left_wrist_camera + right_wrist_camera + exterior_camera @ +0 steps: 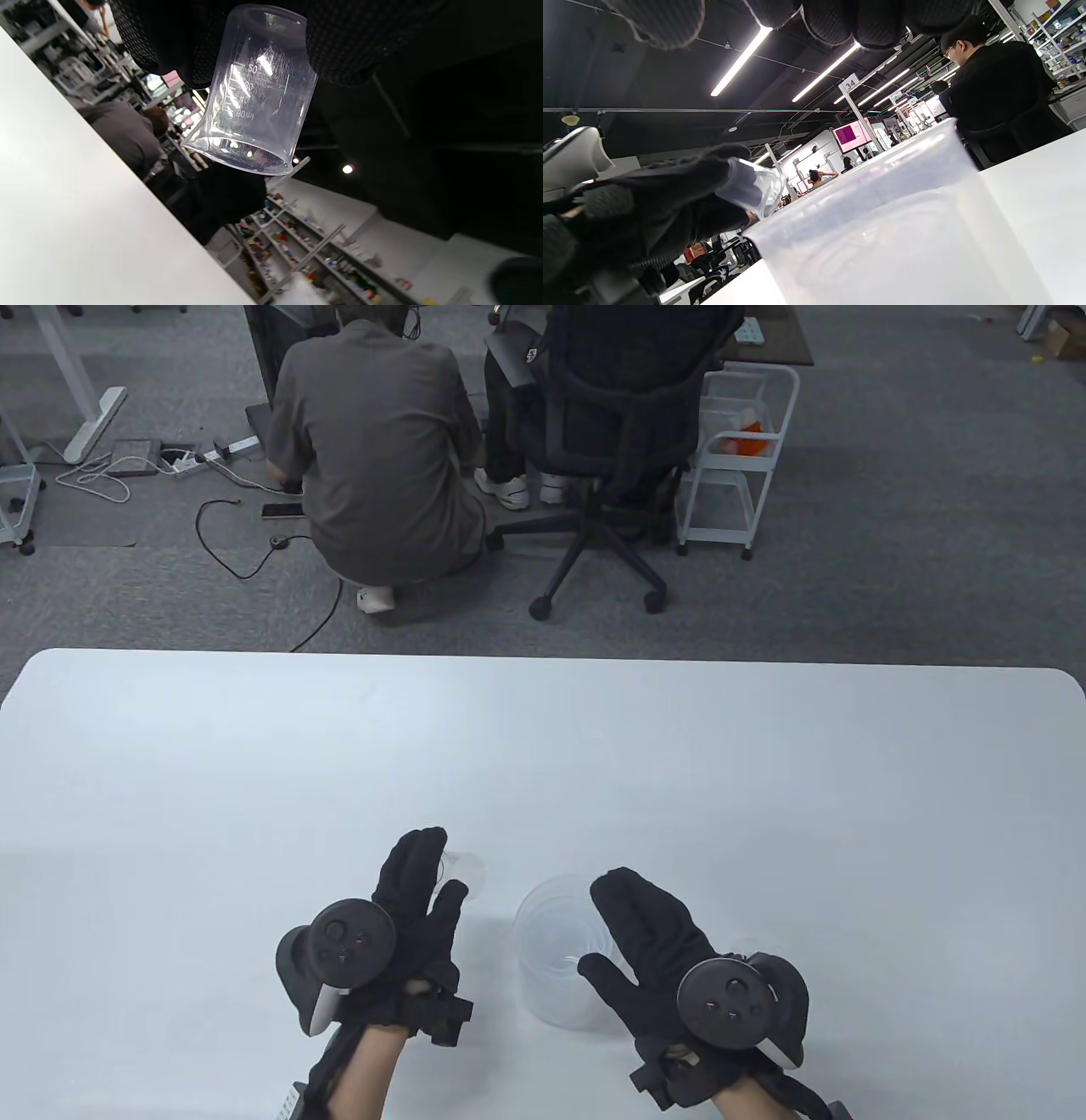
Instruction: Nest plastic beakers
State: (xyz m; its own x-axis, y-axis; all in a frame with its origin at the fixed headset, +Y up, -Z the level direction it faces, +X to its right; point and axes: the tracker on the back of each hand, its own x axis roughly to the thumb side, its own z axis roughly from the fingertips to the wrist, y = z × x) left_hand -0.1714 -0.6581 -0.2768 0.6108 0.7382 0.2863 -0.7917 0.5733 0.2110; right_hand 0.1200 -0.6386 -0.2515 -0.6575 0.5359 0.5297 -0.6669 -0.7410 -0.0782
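A large clear beaker (pixel 562 957) stands upright on the white table (pixel 543 746) between my hands, with smaller clear beakers nested inside it. It fills the right wrist view (pixel 895 245). My left hand (pixel 416 899) holds a small clear 50 ml beaker (pixel 254 93) above the table, left of the large one; its rim peeks past my fingers in the table view (pixel 462 867) and shows in the right wrist view (pixel 753 186). My right hand (pixel 645 937) rests over the large beaker's right rim, fingers stretched out, gripping nothing.
The table's far edge (pixel 543 657) borders grey carpet. A crouching person (pixel 382 449), an office chair (pixel 619 432) and a white cart (pixel 738 449) are beyond it, well away from my hands.
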